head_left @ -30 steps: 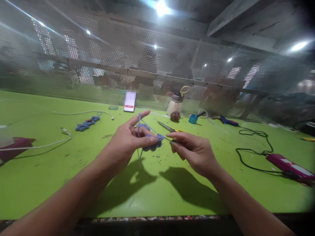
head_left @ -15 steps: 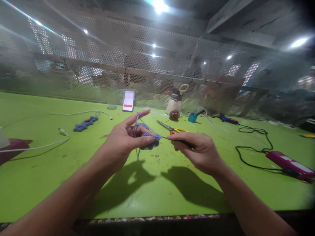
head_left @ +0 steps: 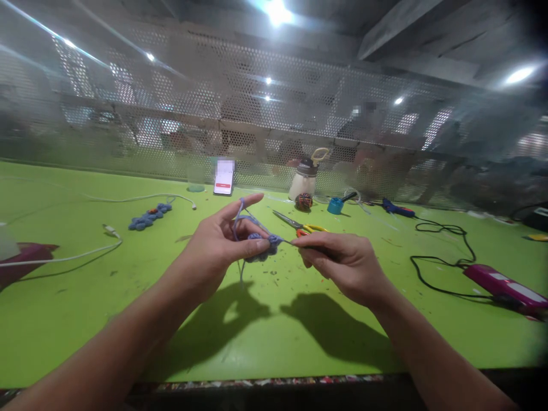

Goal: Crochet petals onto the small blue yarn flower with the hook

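Between thumb and fingers, my left hand [head_left: 218, 237] pinches a small blue-purple crochet piece [head_left: 268, 246]. Yarn [head_left: 236, 224] of the same colour loops over its raised index finger, and a loose tail hangs below the piece. My right hand [head_left: 342, 260] is closed around a crochet hook [head_left: 287, 242], whose thin metal shaft reaches into the piece's right edge. Most of the hook's handle is hidden by my fingers. Just behind my right hand lie scissors [head_left: 295, 221] with yellow and orange handles, blades pointing away to the left.
A blue crocheted strip [head_left: 149, 217] lies to the left near white cables [head_left: 112, 231]. At the back stand a lit phone [head_left: 224, 178], a bottle [head_left: 303, 181], a dark multicoloured yarn ball [head_left: 303, 201] and a blue container [head_left: 335, 205]. A magenta power strip [head_left: 505, 285] is at right.
My hands and the crochet piece hold nearly the same pose, with the hook still at the piece's edge. The whole view has shifted very slightly.
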